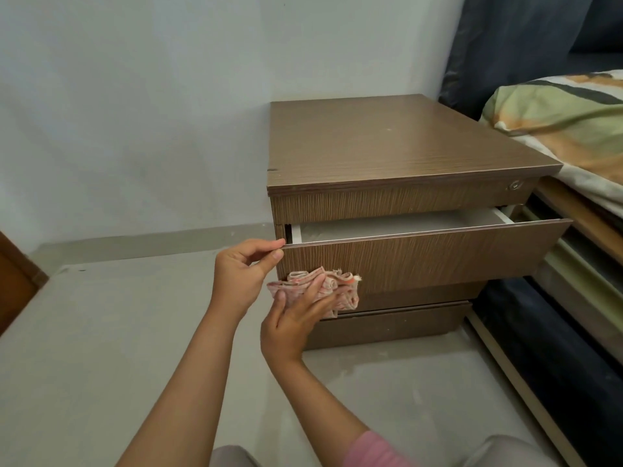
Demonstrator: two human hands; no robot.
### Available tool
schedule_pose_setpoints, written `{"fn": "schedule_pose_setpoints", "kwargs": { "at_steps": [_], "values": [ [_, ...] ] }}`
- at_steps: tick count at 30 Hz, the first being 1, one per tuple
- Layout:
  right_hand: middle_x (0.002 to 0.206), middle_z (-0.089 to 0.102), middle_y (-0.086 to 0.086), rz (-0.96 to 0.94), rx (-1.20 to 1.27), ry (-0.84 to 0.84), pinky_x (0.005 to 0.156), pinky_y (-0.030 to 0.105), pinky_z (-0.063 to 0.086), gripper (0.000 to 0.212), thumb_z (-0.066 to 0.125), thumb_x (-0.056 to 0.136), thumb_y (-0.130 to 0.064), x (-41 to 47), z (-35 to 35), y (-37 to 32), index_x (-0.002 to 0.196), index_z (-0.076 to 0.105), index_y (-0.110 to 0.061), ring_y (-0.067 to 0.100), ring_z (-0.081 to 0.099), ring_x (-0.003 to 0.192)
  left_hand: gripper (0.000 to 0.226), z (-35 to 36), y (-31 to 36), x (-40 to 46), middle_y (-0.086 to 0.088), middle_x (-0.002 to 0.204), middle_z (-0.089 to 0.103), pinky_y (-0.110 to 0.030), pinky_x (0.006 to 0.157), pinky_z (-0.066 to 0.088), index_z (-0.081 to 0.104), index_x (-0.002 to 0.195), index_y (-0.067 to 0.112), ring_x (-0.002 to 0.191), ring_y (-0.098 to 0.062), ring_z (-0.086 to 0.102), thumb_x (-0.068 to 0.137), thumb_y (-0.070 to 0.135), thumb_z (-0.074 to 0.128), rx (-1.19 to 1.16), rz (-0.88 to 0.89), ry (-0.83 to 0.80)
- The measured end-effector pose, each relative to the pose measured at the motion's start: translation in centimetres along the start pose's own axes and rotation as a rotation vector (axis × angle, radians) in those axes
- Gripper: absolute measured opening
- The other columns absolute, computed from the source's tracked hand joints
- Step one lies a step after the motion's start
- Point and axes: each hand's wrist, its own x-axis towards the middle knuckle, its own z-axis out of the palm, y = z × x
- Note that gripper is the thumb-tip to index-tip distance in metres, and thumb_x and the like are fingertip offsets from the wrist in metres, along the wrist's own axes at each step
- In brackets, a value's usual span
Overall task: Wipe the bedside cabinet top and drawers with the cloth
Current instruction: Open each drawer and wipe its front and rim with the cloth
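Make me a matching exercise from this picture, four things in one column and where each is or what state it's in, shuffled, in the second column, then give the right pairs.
Things:
1. left hand
2. cloth
3. top drawer
4. pillow

Places or states:
A. pulled partly out of the cabinet
B. lying on the bed to the right
C. pinching the drawer front's upper left corner
D. pressed against the drawer front by the right hand

Pairs: 1-C, 2-D, 3-A, 4-B
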Motion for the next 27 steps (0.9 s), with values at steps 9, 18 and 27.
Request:
{"fn": "schedule_pose_setpoints", "kwargs": {
  "at_steps": [9, 18, 27],
  "values": [
    [0.152, -0.019, 0.023, 0.096, 0.128, 0.162, 0.115, 0.024, -0.001, 0.069, 0.032, 0.094, -0.036, 6.1, -4.9, 1.6, 0.148, -0.004, -0.013, 0.030, -0.013, 0.143, 0.029, -0.1, 0.3, 0.0, 0.015, 0.083, 0.073, -0.028, 0.084, 0.053, 0.072, 0.084, 0.032, 0.087, -0.010, 0.068, 0.079, 0.004, 0.069, 0.016, -0.008, -0.001],
    [0.153, -0.023, 0.015, 0.018, 0.100, 0.188, 0.113, 0.041, -0.015, 0.069, 0.031, 0.093, -0.038, 7.7, -4.1, -3.0, 0.148, -0.003, -0.017, 0.027, -0.024, 0.142, 0.030, -0.1, 0.6, 0.0, 0.018, 0.080, 0.073, -0.023, 0.081, 0.052, 0.072, 0.083, 0.033, 0.083, -0.007, 0.067, 0.079, 0.003, 0.069, 0.017, -0.040, 0.004],
    [0.152, -0.023, 0.015, -0.049, 0.006, 0.051, 0.112, 0.051, -0.008, 0.070, 0.034, 0.091, -0.040, 6.3, -4.5, 0.4, 0.146, -0.006, -0.026, 0.031, -0.023, 0.141, 0.027, 0.0, 1.0, -0.2, 0.015, 0.080, 0.073, -0.016, 0.077, 0.052, 0.072, 0.083, 0.030, 0.084, -0.006, 0.067, 0.081, 0.004, 0.068, 0.023, -0.075, 0.005]
  ]
}}
